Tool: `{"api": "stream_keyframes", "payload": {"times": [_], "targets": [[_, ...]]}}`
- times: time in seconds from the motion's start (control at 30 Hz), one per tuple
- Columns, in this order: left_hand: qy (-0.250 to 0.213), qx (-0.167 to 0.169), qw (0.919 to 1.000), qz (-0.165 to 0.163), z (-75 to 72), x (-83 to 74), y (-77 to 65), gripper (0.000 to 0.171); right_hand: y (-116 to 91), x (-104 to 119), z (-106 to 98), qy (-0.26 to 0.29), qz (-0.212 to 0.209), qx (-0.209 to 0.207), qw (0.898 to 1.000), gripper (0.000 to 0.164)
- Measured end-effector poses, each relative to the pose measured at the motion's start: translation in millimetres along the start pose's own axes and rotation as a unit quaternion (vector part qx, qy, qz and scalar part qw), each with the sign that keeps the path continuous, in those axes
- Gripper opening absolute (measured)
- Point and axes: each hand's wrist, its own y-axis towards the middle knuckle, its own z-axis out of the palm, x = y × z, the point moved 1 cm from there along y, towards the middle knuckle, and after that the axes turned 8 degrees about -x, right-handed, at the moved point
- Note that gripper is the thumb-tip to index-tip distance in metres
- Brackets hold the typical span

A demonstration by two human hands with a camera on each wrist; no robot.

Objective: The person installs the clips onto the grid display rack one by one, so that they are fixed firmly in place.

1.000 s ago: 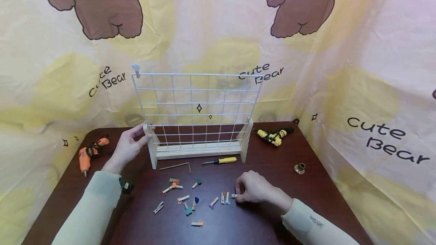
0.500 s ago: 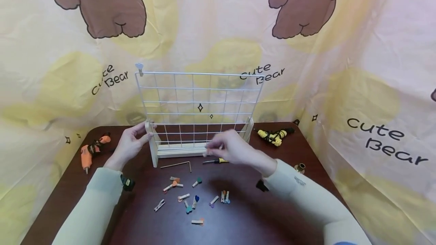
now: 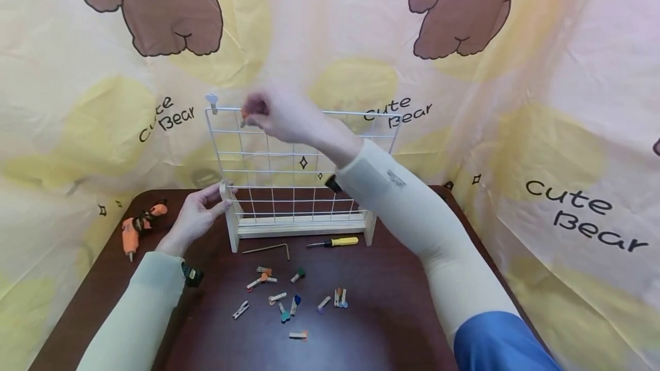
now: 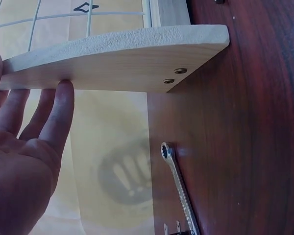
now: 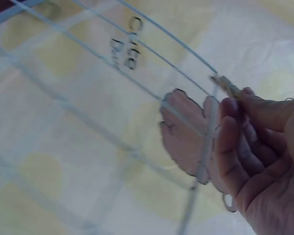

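Observation:
A white wire grid (image 3: 281, 154) stands upright in a wooden base, and a pale heart clothespin (image 3: 212, 103) is clipped at its top left corner. My left hand (image 3: 193, 219) grips the left wooden side panel (image 3: 230, 225); in the left wrist view its fingers (image 4: 59, 112) press the outer face of that panel. Raised in front of the grid's top bar, my right hand (image 3: 289, 116) pinches a small wooden clothespin (image 5: 229, 88) with an orange part. The clothespin's tip lies close to the top wire in the right wrist view.
Several clothespins, among them one with a green heart (image 3: 285, 316), lie scattered on the dark table (image 3: 216, 336). A hex key (image 3: 268, 248) and yellow screwdriver (image 3: 344, 241) lie before the base. An orange corded tool (image 3: 131, 238) is at left; a wrench (image 4: 180, 188) lies beside the panel.
My right hand has picked a clothespin up from the table and carried it up and left to the grid's top. My left hand stays on the side panel.

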Motion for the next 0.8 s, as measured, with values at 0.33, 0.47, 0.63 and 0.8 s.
{"api": "stream_keyframes", "payload": {"times": [0.33,0.47,0.63,0.8], "targets": [[0.001,0.01,0.9999,-0.009,-1.4,-1.2,0.0,0.05,65.7,32.0,-11.9,-0.194,0.007,0.034,0.98,0.017],[0.007,0.005,0.9998,-0.017,-1.9,-2.0,-0.3,0.05,73.5,33.1,-7.7,-0.225,0.03,0.057,0.972,0.015],[0.009,0.008,0.9998,-0.013,-1.5,-1.1,1.6,0.049,73.3,28.3,-4.1,-0.207,0.032,0.034,0.977,0.016],[0.017,0.009,0.9998,-0.005,-0.1,1.0,1.5,0.046,56.5,21.7,-0.8,-0.147,0.012,0.003,0.989,0.024]]}}
